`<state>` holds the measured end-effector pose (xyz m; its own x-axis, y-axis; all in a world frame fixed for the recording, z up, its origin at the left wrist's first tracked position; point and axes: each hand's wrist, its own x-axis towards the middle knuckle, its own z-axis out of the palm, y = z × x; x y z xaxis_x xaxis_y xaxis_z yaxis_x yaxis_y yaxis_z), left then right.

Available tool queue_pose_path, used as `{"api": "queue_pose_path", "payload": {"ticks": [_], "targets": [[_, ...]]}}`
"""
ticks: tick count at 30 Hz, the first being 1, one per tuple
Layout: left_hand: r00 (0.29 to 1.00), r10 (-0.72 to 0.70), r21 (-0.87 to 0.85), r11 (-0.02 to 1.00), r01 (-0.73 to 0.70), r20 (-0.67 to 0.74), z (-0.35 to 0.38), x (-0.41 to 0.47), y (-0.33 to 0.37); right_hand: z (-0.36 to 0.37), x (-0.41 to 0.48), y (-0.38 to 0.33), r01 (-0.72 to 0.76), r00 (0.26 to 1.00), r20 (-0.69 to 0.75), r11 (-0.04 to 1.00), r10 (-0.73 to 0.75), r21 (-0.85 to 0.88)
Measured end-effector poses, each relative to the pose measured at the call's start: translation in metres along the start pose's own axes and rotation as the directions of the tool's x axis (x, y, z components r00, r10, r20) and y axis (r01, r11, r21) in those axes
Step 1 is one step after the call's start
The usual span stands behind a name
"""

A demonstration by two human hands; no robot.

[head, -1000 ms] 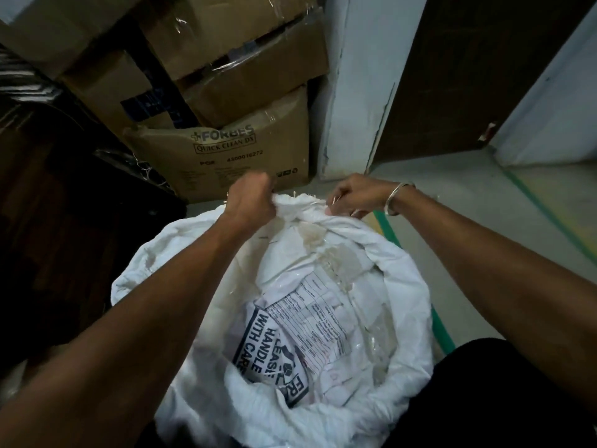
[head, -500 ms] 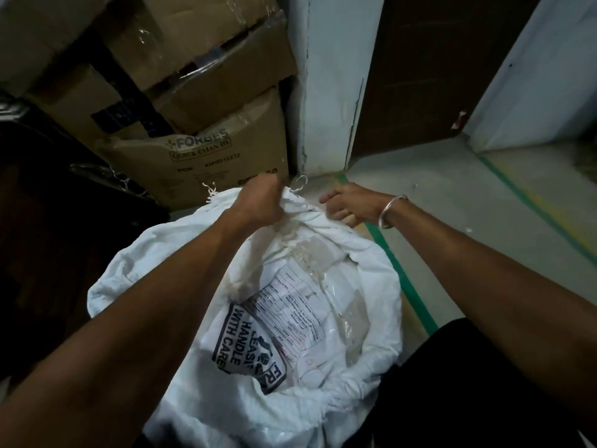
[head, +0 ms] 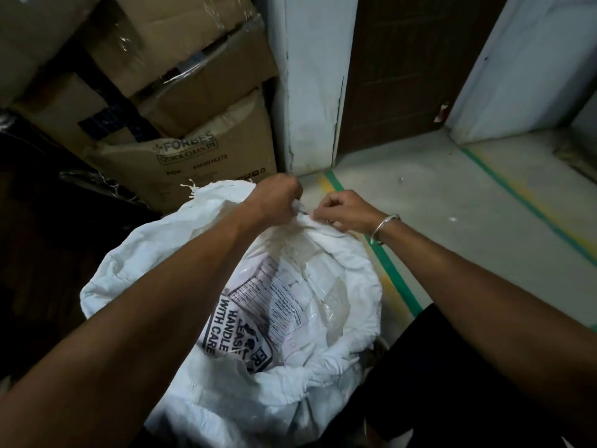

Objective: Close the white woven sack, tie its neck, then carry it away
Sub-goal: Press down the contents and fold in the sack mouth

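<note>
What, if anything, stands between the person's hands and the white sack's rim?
Nothing visible does. The left hand and the right hand both grip the far rim of the white sack. Its mouth gapes open, and the labelled package lies down inside, below the rim.

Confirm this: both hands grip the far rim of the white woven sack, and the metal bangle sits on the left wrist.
Not quite. In the head view the metal bangle sits on the right wrist, not the left. The left hand and right hand do both grip the far rim of the white woven sack.
</note>
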<state>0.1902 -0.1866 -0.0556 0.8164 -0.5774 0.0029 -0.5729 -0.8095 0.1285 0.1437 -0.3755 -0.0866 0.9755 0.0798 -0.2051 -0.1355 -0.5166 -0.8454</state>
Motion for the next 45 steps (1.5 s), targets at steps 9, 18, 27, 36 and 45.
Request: {"api": "queue_pose_path", "payload": {"ticks": [9,18,27,36,45], "targets": [[0.99,0.089,0.088,0.991,-0.098,0.106,-0.005,-0.006,0.022,-0.018,-0.03,0.013,-0.085,0.996,0.012,0.983,0.088,-0.163],[0.989,0.078,0.027,0.997,-0.075,-0.122,-0.006,-0.012,0.04,-0.015,-0.081,0.002,-0.294,0.92,0.362,0.869,0.146,0.397],[0.958,0.224,0.118,0.962,-0.247,0.179,-0.024,-0.036,0.076,0.007,-0.089,0.003,-0.118,0.966,-0.207,0.976,0.155,0.183],[0.945,0.134,0.249,0.967,-0.059,-0.299,-0.008,-0.051,0.066,-0.001,-0.132,0.016,-0.258,0.932,0.297,0.956,0.208,0.141],[0.922,-0.008,-0.316,0.94,-0.125,-0.387,0.018,-0.151,0.142,0.029,-0.124,0.009,-0.283,0.85,-0.324,0.88,0.415,0.382]]}}
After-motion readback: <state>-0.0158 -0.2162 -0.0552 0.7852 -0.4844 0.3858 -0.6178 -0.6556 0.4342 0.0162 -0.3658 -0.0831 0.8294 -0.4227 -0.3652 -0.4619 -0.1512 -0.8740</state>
